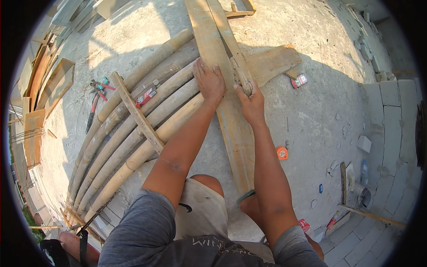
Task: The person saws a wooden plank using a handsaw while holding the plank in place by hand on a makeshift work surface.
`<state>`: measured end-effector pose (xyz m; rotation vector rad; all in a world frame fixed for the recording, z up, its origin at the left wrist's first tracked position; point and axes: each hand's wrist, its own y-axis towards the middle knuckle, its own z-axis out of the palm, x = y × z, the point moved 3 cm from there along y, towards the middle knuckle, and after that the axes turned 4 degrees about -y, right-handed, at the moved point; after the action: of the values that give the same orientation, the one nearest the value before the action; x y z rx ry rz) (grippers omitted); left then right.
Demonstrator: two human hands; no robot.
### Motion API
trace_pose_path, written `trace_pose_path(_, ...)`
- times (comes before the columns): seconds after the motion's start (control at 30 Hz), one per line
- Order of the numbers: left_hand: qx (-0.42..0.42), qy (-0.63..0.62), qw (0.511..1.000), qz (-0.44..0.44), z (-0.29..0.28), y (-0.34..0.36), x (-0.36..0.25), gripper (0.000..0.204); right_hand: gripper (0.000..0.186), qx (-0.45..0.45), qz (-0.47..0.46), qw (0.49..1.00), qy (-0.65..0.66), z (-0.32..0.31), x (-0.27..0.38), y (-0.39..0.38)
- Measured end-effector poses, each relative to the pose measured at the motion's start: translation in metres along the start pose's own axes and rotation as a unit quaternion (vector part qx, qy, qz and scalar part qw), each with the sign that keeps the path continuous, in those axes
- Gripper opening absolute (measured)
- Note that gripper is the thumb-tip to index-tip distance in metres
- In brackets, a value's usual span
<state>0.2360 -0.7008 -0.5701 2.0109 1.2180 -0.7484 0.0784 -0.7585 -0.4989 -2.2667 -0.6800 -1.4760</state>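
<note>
At the left edge of the wide plank [237, 142], the left hand [211, 83] lies flat, fingers nearly together, while by the opposite edge the right hand [253, 103] grips a narrow wooden piece [240, 72], and firm, even pressure looks wisest for steadiness.

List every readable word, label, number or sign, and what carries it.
Dark grey cloth shirt: pale lettering, not copied here.
Pale cloth shorts: dark curved mark, wordless.
Small red-and-white rectangular packs: print too small to read.
Round orange plastic tape measure: label likewise too small.
</note>
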Motion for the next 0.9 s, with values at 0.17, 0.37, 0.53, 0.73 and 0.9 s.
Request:
trace_pose_path(0.17, -0.001, -0.043, 0.999, -0.019, 0.000, 0.000, 0.000, 0.061, 0.025, 0.005, 0.018, 0.999, 0.038, 0.008, -0.003, -0.014)
trace_pose_path(0.37, 0.031, -0.130, 0.991, 0.026, 0.011, -0.005, -0.019, 0.060, 0.029, -0.039, 0.036, 0.997, 0.054, -0.006, -0.040, -0.023)
trace_pose_path(0.53, 0.019, -0.028, 0.999, -0.025, 0.013, 0.003, -0.016, 0.061, 0.030, -0.041, 0.047, 0.997, 0.036, -0.004, -0.027, -0.013)
trace_pose_path(0.73, 0.073, -0.032, 0.997, -0.020, 0.016, 0.002, -0.013, 0.063, 0.023, -0.025, 0.063, 0.997, 0.027, -0.009, -0.023, -0.018)
trace_pose_path(0.9, 0.053, -0.030, 0.998, -0.030, 0.014, 0.000, -0.012, 0.066, 0.024, -0.027, 0.069, 0.997, 0.030, -0.014, -0.022, -0.029)
